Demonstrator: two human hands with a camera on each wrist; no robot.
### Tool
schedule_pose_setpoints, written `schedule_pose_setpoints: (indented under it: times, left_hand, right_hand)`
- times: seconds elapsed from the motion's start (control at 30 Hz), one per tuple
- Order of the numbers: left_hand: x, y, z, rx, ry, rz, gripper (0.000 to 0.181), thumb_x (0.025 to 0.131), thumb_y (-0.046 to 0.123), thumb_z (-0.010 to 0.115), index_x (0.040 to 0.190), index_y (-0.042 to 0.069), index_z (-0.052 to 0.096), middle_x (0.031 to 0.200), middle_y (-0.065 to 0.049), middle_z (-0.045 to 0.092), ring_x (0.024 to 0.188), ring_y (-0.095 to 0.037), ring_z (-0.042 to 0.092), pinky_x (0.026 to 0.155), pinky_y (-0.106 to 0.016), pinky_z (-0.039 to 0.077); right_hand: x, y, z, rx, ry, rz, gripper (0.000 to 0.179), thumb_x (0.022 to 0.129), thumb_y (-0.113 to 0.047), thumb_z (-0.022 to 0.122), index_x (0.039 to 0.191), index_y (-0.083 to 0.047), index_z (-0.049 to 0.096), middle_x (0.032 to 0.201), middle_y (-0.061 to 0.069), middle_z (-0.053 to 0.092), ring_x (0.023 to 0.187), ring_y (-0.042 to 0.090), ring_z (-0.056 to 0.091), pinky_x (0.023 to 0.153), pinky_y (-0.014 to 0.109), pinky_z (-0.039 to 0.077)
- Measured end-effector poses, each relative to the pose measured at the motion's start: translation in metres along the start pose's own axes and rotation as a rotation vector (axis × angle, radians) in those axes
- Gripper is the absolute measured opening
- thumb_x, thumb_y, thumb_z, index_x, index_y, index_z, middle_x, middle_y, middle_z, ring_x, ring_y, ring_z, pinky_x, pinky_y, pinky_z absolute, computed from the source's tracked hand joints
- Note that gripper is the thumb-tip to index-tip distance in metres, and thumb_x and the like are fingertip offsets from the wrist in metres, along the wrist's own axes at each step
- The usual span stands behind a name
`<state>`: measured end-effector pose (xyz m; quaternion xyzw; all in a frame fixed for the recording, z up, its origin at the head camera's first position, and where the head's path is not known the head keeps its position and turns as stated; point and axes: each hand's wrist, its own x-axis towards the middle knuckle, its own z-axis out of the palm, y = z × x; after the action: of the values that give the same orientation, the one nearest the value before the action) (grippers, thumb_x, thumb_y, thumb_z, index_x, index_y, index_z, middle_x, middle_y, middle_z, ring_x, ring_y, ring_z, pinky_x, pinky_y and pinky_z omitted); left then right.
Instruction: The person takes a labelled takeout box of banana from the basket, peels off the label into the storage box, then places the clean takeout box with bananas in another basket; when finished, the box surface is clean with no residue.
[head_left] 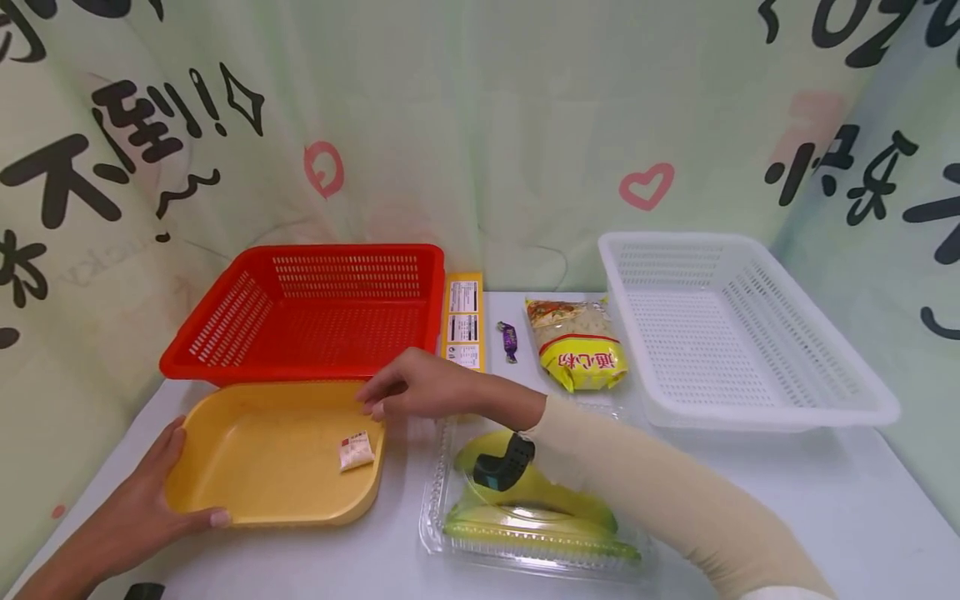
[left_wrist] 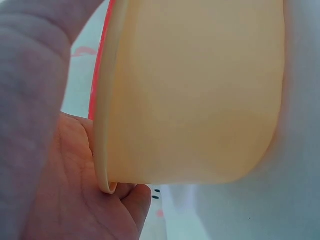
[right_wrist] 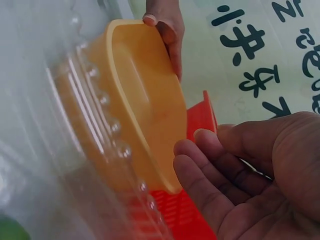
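My left hand (head_left: 148,504) grips the likely light, stiff tub (head_left: 262,454) by its best hold, the rim (left_wrist: 102,137); my right hand (head_left: 431,386) is loose.

The yellow tub (head_left: 255,454), rounded at the corners, faces upward just in front of the red basket (head_left: 345,317). A small white packet (head_left: 356,451) with reddish print lies inside, toward its right end.

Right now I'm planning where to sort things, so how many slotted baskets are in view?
2. The red basket stands at the left, just behind the yellow tray; the white basket stands at the right, beside the bag.
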<state>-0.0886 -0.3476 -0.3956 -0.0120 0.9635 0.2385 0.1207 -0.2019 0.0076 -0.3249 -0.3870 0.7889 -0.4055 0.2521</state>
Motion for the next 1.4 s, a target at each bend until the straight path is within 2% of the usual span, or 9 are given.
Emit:
schedule_pose_setpoints:
  times: [0.2, 0.33, 0.5, 0.57, 0.67, 0.8, 0.93, 1.13, 1.4]
  left_hand:
    - [-0.001, -0.004, 0.001, 0.021, 0.0, 0.022, 0.132, 0.076, 0.056, 0.075, 0.147, -0.006, -0.017, 0.154, -0.031, -0.013, 0.12, -0.055, 0.024, 0.095, -0.071, 0.031]
    - [0.001, -0.003, 0.0, 0.025, -0.018, 0.033, 0.131, 0.077, 0.054, 0.075, 0.146, -0.007, -0.018, 0.153, -0.031, -0.017, 0.124, -0.058, 0.019, 0.094, -0.072, 0.03]
    - [0.001, 0.003, -0.002, 0.032, -0.055, -0.011, 0.136, 0.075, 0.058, 0.075, 0.143, -0.007, -0.023, 0.148, -0.034, -0.025, 0.13, -0.06, 0.003, 0.093, -0.074, 0.026]
    - [-0.001, 0.005, -0.003, 0.037, -0.041, -0.009, 0.138, 0.073, 0.059, 0.076, 0.143, -0.008, -0.023, 0.148, -0.03, -0.032, 0.133, -0.059, -0.005, 0.092, -0.074, 0.026]
    - [-0.003, 0.012, -0.005, 0.042, 0.028, 0.028, 0.137, 0.072, 0.057, 0.078, 0.144, -0.007, -0.019, 0.149, -0.021, -0.036, 0.135, -0.056, -0.014, 0.091, -0.076, 0.025]
    - [-0.005, 0.031, -0.009, -0.032, 0.096, 0.075, 0.134, 0.073, 0.05, 0.081, 0.149, 0.007, -0.02, 0.155, -0.015, -0.029, 0.138, -0.053, -0.01, 0.09, -0.077, 0.025]
    - [-0.006, 0.06, -0.009, -0.113, 0.097, 0.118, 0.135, 0.073, 0.047, 0.083, 0.15, 0.018, -0.023, 0.158, -0.021, -0.016, 0.137, -0.056, 0.006, 0.089, -0.076, 0.03]
    - [-0.008, 0.098, -0.006, -0.138, 0.064, 0.19, 0.131, 0.075, 0.046, 0.081, 0.152, 0.016, -0.02, 0.159, -0.025, -0.003, 0.134, -0.052, 0.016, 0.091, -0.069, 0.037]
    - [-0.011, 0.127, 0.001, -0.139, 0.065, 0.269, 0.123, 0.076, 0.051, 0.078, 0.156, 0.019, -0.011, 0.161, -0.017, 0.005, 0.139, -0.046, 0.018, 0.094, -0.064, 0.038]
  right_hand:
    - [-0.015, 0.006, -0.011, -0.007, 0.02, -0.021, 0.028, 0.094, -0.003, 0.062, 0.122, -0.005, 0.068, 0.105, 0.001, 0.072, 0.095, 0.015, 0.065, 0.083, 0.021, 0.052]
    - [-0.026, 0.008, -0.019, -0.033, 0.057, 0.019, 0.03, 0.094, -0.002, 0.06, 0.123, -0.004, 0.067, 0.106, 0.0, 0.071, 0.095, 0.011, 0.064, 0.084, 0.022, 0.052]
    - [-0.039, 0.011, -0.026, -0.036, 0.087, 0.011, 0.029, 0.095, -0.004, 0.06, 0.123, -0.003, 0.067, 0.107, 0.002, 0.072, 0.096, 0.012, 0.065, 0.083, 0.023, 0.053]
    - [-0.046, 0.011, -0.029, -0.035, 0.092, -0.012, 0.028, 0.095, -0.005, 0.061, 0.122, -0.003, 0.068, 0.107, 0.003, 0.071, 0.096, 0.012, 0.065, 0.082, 0.023, 0.053]
    - [-0.059, 0.012, -0.035, -0.036, 0.11, -0.033, 0.027, 0.095, -0.009, 0.062, 0.121, -0.005, 0.069, 0.107, 0.0, 0.071, 0.096, 0.011, 0.066, 0.083, 0.023, 0.053]
    - [-0.075, 0.014, -0.043, -0.026, 0.153, -0.042, 0.027, 0.095, -0.01, 0.063, 0.121, -0.004, 0.068, 0.106, 0.0, 0.072, 0.097, 0.015, 0.067, 0.081, 0.024, 0.054]
    - [-0.09, 0.017, -0.048, -0.031, 0.206, -0.024, 0.028, 0.095, -0.008, 0.063, 0.121, -0.001, 0.068, 0.105, 0.002, 0.072, 0.097, 0.018, 0.068, 0.076, 0.026, 0.054]
    - [-0.113, 0.022, -0.051, -0.041, 0.261, 0.032, 0.028, 0.096, -0.009, 0.06, 0.122, -0.002, 0.067, 0.106, 0.001, 0.072, 0.098, 0.016, 0.067, 0.081, 0.027, 0.054]
    - [-0.141, 0.034, -0.054, -0.031, 0.378, 0.027, 0.028, 0.095, -0.007, 0.061, 0.122, 0.0, 0.067, 0.109, 0.006, 0.071, 0.1, 0.015, 0.066, 0.082, 0.027, 0.054]
